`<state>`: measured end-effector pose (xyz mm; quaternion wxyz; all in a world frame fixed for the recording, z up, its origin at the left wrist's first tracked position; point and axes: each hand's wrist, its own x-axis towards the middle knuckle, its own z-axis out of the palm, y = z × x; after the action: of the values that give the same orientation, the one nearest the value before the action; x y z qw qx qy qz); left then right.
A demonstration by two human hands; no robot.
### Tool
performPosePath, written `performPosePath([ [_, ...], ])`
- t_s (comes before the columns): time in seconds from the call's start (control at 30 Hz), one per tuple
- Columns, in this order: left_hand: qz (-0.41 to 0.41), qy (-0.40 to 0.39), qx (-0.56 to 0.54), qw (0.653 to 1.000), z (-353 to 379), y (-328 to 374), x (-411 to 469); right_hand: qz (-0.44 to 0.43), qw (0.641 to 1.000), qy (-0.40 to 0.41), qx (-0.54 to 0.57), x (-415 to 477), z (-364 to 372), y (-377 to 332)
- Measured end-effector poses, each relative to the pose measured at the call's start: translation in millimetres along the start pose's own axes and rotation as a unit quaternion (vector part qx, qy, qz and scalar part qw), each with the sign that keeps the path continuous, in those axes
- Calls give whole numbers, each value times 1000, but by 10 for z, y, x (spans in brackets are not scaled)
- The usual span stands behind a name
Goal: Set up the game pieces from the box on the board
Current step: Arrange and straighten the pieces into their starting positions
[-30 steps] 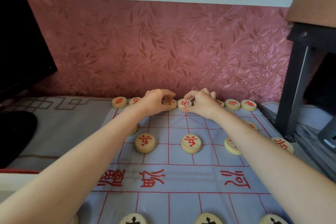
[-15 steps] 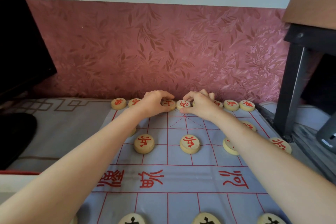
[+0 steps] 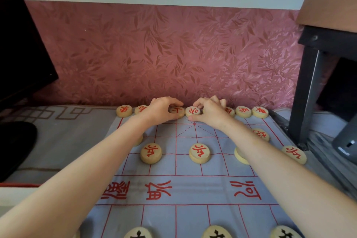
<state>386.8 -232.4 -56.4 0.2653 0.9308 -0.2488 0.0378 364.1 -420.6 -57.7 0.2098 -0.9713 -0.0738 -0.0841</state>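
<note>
Head view, looking forward and down. Both arms stretched to the far edge of the cloth board point(image 3: 193, 189), close against the red leaf-patterned wall point(image 3: 173, 54).

Left hand point(image 3: 161, 109) curled over the left disc point(image 3: 177, 112) in the far row, fingers narrow, thumb and fingertips round its rim. Right hand point(image 3: 210, 114) just beside it, pinching the middle disc point(image 3: 192, 111) between a thumb on the near side and a forefinger on the far side. Other fingers tucked over the next place to the right, hiding whatever sits there.

More far-row discs point(image 3: 124, 110) on either side: two at the left end, three showing at the right. Nearer, a row of red-marked discs point(image 3: 151, 153) on the grid crossings, one partly hidden beneath the right forearm. At the near edge, three black-marked discs point(image 3: 216, 233), cut off by the frame. No box in view.

Judging by looks: small round wooden discs, light, stiff, smooth-faced, not fragile, apt to slide on cloth. Best taken by the rim between thumb and one or two fingers, or nudged flat with a fingertip on the face, character side up. Soft, creased board, so better to lift and set down than to drag, to avoid rucking the cloth and shifting neighbours.

Probably squaring the two central discs onto their crossings, with the red side nearly set.
</note>
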Motion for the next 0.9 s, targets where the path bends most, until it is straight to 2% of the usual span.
performPosePath([
  [0.1, -8, 16, 1, 1000, -30, 28, 4, -4, 1000, -10, -11, -51, -123, -9],
  [0.27, 11, 12, -45, 999, -37, 222, 56, 44, 998, 15, 50, -80, -487, 372],
  [0.43, 38, -17, -4, 999, 120, 538, 203, 63, 996, -60, -14, -101, -587, 805],
  [0.53, 46, -10, 18, 999, 222, 670, 296, 82, 993, -76, -38, -113, -547, 864],
  [0.77, 56, -42, 54, 996, 324, 747, 438, 43, 998, -27, -43, -166, -515, 817],
  [0.9, 41, -28, 12, 999, 368, 734, 437, 62, 998, -22, -26, -262, -561, 717],
])
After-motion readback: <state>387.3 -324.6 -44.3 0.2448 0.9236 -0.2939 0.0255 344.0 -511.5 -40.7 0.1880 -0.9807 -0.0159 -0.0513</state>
